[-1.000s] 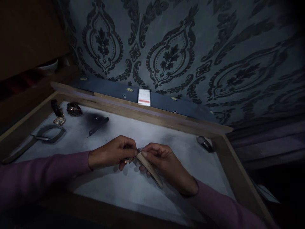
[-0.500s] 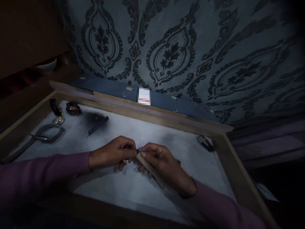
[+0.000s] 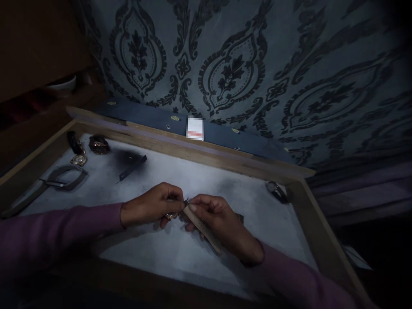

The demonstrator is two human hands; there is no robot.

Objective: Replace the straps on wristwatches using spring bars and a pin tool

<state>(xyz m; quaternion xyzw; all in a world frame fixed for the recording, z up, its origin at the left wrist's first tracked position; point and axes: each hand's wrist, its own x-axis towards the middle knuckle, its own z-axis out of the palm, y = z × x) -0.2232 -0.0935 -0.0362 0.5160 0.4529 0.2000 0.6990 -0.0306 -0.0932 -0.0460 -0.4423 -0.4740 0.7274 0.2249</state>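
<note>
My left hand (image 3: 157, 205) is closed in a pinch around a small shiny watch (image 3: 170, 216), mostly hidden by the fingers. Just beside it, my right hand (image 3: 222, 216) grips a watch strap (image 3: 204, 230), its pale tan underside turned up and its long end slanting down to the right. Between the fingertips of both hands shows a small metal piece (image 3: 187, 201) at the strap's upper end. Whether strap and watch are joined, I cannot tell. Part of a dark object (image 3: 240, 217) shows behind my right hand.
A wooden-rimmed tray (image 3: 199, 151) with a pale floor surrounds the work. Inside lie a gold watch (image 3: 79, 160), a brown-strapped watch (image 3: 99, 145), a looped grey strap (image 3: 67, 177), a dark flat strip (image 3: 133, 167) over a dark stain, and another watch (image 3: 277, 192) at right.
The small metal piece between the fingertips shows slightly more. Both hands stay in nearly the same place, still holding the watch and the strap.
</note>
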